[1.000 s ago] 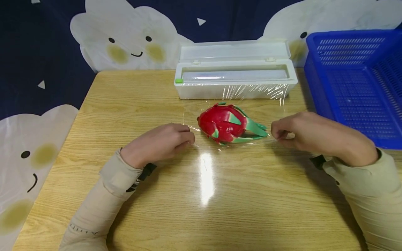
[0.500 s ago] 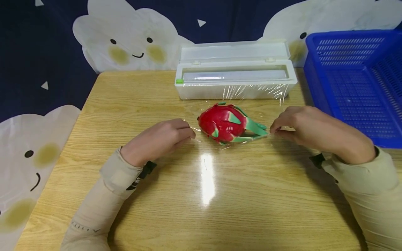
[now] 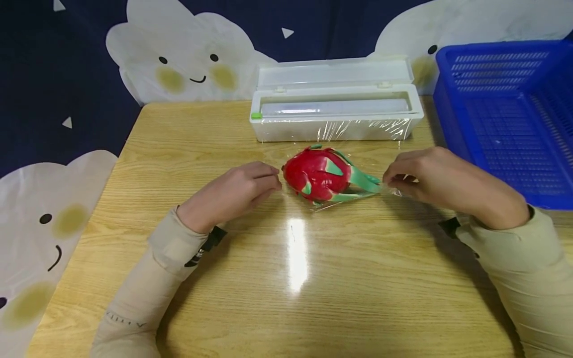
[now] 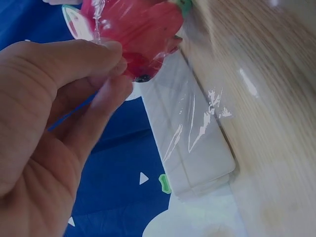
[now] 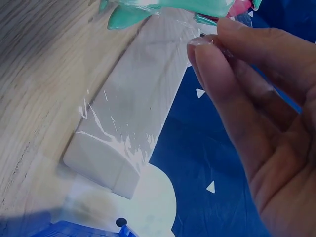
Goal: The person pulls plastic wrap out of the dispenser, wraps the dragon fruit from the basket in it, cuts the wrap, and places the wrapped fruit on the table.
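A red dragon fruit (image 3: 319, 174) with green scales lies on a sheet of clear cling film (image 3: 340, 203) on the wooden table (image 3: 286, 278). My left hand (image 3: 250, 185) pinches the film's left edge beside the fruit; the left wrist view shows the film (image 4: 97, 17) between thumb and finger, against the fruit (image 4: 140, 34). My right hand (image 3: 405, 178) pinches the film's right edge by the green tips. In the right wrist view its fingertips (image 5: 205, 49) hold the film just under the scales (image 5: 148, 12).
A white cling film dispenser (image 3: 335, 107) stands open behind the fruit, with the film still running from it. A blue plastic basket (image 3: 510, 114) sits at the right rear. Dark cloth with cloud figures surrounds the table.
Both hands have lifted the near film edge and drawn it inward, up against the fruit's ends. The fruit has not moved.
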Demonstrator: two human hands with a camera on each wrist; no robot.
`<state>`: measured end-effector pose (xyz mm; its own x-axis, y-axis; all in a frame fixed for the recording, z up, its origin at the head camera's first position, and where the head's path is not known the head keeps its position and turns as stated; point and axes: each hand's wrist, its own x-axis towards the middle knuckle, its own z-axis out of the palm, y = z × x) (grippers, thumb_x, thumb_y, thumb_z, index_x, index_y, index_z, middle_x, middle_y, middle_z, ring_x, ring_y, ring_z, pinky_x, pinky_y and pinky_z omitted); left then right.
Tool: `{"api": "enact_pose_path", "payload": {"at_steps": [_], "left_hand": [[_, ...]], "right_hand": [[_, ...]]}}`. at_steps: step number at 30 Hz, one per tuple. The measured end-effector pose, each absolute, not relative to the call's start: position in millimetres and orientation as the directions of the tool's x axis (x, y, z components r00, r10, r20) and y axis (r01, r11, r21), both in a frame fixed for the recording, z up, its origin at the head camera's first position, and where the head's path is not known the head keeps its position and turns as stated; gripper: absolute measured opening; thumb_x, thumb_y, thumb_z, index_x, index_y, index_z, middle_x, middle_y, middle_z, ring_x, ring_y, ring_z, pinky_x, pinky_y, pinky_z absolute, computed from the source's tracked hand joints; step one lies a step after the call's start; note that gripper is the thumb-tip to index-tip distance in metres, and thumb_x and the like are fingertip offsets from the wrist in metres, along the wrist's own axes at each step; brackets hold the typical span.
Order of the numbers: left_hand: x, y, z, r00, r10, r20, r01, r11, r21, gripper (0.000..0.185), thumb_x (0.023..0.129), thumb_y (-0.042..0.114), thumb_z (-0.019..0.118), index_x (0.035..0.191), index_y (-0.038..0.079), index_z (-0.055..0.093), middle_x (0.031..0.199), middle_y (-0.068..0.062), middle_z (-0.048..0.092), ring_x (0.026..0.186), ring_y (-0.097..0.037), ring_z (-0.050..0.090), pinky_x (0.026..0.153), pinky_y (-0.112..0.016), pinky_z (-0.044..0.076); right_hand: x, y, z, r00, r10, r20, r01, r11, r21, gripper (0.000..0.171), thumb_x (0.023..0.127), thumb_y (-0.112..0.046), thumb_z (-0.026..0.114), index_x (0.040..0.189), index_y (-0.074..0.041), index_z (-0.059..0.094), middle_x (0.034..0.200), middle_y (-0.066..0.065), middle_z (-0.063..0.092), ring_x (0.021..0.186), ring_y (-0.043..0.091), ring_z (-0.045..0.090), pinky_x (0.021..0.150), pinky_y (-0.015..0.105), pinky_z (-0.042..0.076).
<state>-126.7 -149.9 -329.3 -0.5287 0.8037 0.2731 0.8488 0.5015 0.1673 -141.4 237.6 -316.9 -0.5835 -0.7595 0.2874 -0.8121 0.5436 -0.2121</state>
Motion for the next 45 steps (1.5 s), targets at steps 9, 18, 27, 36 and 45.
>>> {"api": "enact_pose_path", "payload": {"at_steps": [9, 18, 27, 36, 45], "left_hand": [[-131, -147, -327, -0.543, 0.805, 0.240, 0.839, 0.507, 0.199, 0.010, 0.097, 0.002, 0.068, 0.103, 0.003, 0.076, 0.103, -0.007, 0.075, 0.097, -0.020, 0.073, 0.090, -0.032, 0.063], [-136, -146, -329, -0.555, 0.796, 0.243, 0.832, 0.521, 0.191, 0.009, 0.096, 0.003, 0.069, 0.103, 0.004, 0.076, 0.101, -0.006, 0.074, 0.094, -0.018, 0.072, 0.087, -0.030, 0.063], [-138, -143, -326, -0.560, 0.791, 0.248, 0.829, 0.526, 0.193, 0.010, 0.095, 0.004, 0.071, 0.104, 0.004, 0.077, 0.105, -0.007, 0.077, 0.098, -0.020, 0.073, 0.090, -0.032, 0.063], [-140, -141, -324, -0.557, 0.792, 0.250, 0.830, 0.522, 0.195, 0.012, 0.093, 0.003, 0.073, 0.104, 0.004, 0.078, 0.103, -0.007, 0.077, 0.095, -0.019, 0.073, 0.088, -0.032, 0.064], [-140, -140, -322, -0.560, 0.792, 0.244, 0.828, 0.531, 0.179, 0.012, 0.094, 0.004, 0.074, 0.105, 0.003, 0.078, 0.106, -0.009, 0.076, 0.098, -0.022, 0.073, 0.089, -0.033, 0.064]], "right_hand": [[-145, 235, -320, -0.580, -0.755, 0.307, -0.815, 0.541, -0.207, 0.032, 0.069, 0.007, 0.088, 0.086, -0.018, 0.076, 0.085, -0.009, 0.074, 0.076, 0.006, 0.067, 0.064, 0.033, 0.058], [-147, 234, -323, -0.597, -0.740, 0.310, -0.802, 0.556, -0.216, 0.029, 0.072, 0.006, 0.085, 0.089, -0.015, 0.077, 0.087, -0.005, 0.076, 0.077, 0.010, 0.070, 0.066, 0.037, 0.059], [-149, 231, -326, -0.598, -0.726, 0.341, -0.801, 0.559, -0.215, 0.027, 0.072, 0.004, 0.084, 0.087, -0.017, 0.076, 0.086, -0.008, 0.075, 0.074, 0.007, 0.067, 0.065, 0.033, 0.056], [-150, 226, -329, -0.637, -0.689, 0.346, -0.770, 0.583, -0.259, 0.014, 0.080, -0.004, 0.081, 0.090, -0.014, 0.079, 0.089, -0.004, 0.078, 0.076, 0.011, 0.070, 0.066, 0.037, 0.058], [-152, 219, -336, -0.633, -0.671, 0.384, -0.773, 0.574, -0.271, 0.015, 0.081, -0.002, 0.079, 0.092, -0.012, 0.079, 0.089, 0.000, 0.079, 0.076, 0.014, 0.072, 0.065, 0.040, 0.059]]}}
